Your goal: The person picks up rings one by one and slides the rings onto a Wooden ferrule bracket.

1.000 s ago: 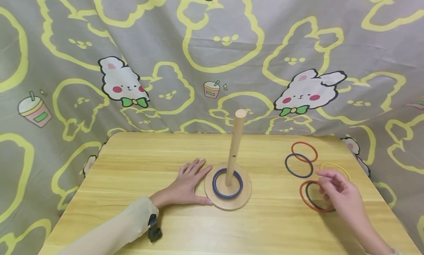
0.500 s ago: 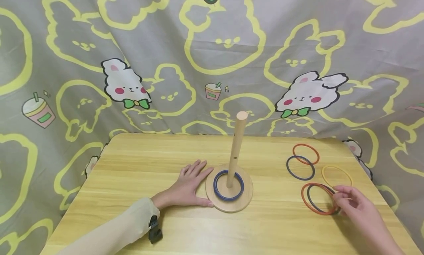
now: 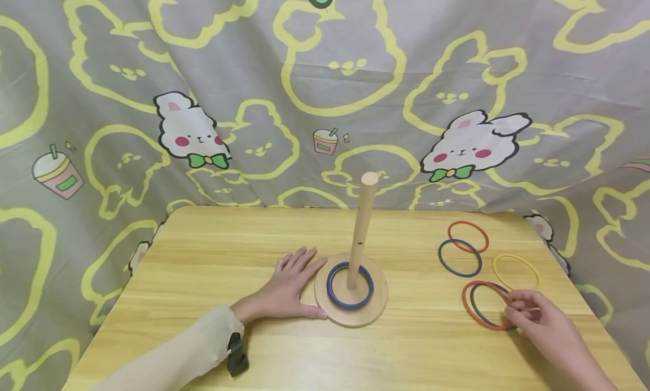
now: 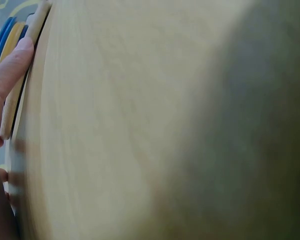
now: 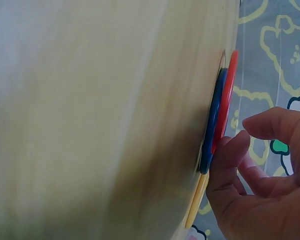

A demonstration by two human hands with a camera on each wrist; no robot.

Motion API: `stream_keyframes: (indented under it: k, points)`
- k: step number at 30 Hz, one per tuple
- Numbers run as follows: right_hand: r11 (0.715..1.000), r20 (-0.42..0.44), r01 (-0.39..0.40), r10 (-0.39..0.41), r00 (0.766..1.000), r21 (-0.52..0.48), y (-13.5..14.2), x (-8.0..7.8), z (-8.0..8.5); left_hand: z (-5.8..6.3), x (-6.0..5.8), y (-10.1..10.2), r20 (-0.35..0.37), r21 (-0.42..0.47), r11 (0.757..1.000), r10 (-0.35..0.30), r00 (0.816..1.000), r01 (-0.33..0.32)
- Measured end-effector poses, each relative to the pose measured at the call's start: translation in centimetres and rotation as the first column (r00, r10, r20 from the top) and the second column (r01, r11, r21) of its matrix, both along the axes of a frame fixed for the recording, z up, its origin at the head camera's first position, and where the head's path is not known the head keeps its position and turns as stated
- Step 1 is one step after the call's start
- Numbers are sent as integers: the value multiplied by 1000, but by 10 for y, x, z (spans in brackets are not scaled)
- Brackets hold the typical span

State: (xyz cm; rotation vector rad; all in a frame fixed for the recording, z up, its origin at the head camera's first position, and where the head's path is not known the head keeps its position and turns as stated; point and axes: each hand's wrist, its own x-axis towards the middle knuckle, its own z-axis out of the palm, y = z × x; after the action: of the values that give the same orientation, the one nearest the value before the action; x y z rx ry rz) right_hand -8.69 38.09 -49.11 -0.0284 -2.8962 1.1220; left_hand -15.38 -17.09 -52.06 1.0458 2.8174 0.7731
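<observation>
A: Status?
B: Left hand (image 3: 284, 289), fingers spread, against round pale-wood base (image 3: 378, 298), lower centre, head view. Right hand (image 3: 543, 323) bent-fingered at thin red plastic ring (image 5: 227, 104) overlapping dark-blue plastic ring (image 5: 213, 122), lower right; can't tell if pinching.
A: Best pinch red's rim alone, lift level.

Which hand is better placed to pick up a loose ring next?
Probably the right hand: it is at the nearer red ring, while the left hand touches the wooden base.

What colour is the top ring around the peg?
The top ring is blue, clearest in the head view.
</observation>
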Motion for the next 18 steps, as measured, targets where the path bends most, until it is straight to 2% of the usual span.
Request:
stream_keyframes:
  k: [3,7,14,18]
  points:
    - [998,-8,1,0,1000,59,1,-2,-1,-1,0,0,-10,-2,1000,3,1000,-3]
    - [995,1,-6,6,1000,101,4,-4,0,4,1,2,11,-35,999,12,1000,-11]
    - [988,-7,-27,28,1000,152,3,-6,-1,-4,0,0,15,-15,1000,16,1000,-15]
    - [983,8,-34,34,999,182,2,-10,0,-2,0,0,1,-10,1000,11,1000,-11]
